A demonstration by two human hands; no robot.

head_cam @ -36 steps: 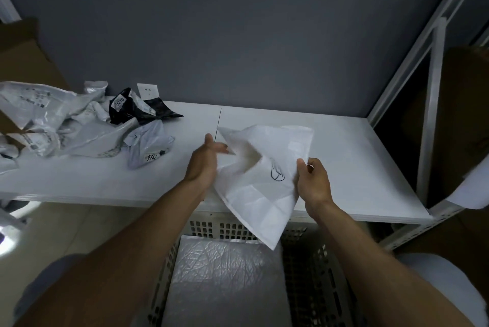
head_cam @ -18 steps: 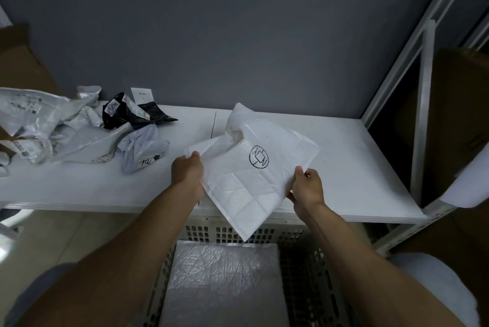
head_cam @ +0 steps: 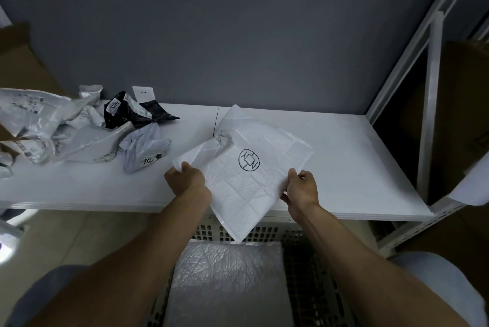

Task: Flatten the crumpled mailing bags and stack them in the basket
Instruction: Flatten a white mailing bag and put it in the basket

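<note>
A white flat table stands against a dark grey wall, seen from above by the person working at it.

At the far left of the table lies a heap of crumpled grey and white plastic mailing bags with printed labels. Just right of the heap is a crumpled black plastic mailing bag bearing a white label that reads 5270. In front of it sits a crumpled pale grey plastic mailing bag with a handwritten number.

Near the middle, the left hand pinches the left corner of a white padded mailing bag with a black round logo, fingers curled around the edge. This bag is held tilted over the table's front edge, mostly spread out but creased, its lowest corner hanging above a white perforated plastic basket. In the basket, below the table edge, a flattened silvery-white wrinkled mailing bag lies flat.

The right hand grips the white padded bag's right edge, thumb on top.

Farther right rises a white metal shelving upright, and beyond it a brown cardboard box.
</note>
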